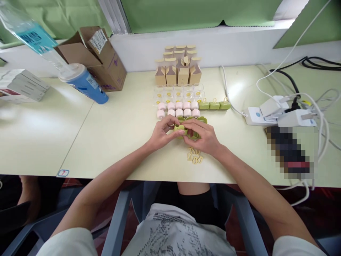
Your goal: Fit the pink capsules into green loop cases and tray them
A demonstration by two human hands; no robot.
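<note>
My left hand (165, 132) and my right hand (201, 133) meet over the table, fingers closed around a small green plastic case (181, 127). More green pieces (203, 120) lie behind and beneath my fingers, partly hidden. Below my right hand lie several loose yellow loops (195, 156). Just beyond my hands stand two rows of small pale pink rounded pieces (179, 106). To their right, three green cases with yellow loops (214, 105) sit in a line.
Behind the pink pieces are clear plastic boxes (178, 93) and open small cartons (177, 74). A brown cardboard box (106, 64) and a blue cup (87, 85) stand at left. At right are a power strip (258, 116), cables and a blurred-out dark object (289, 151).
</note>
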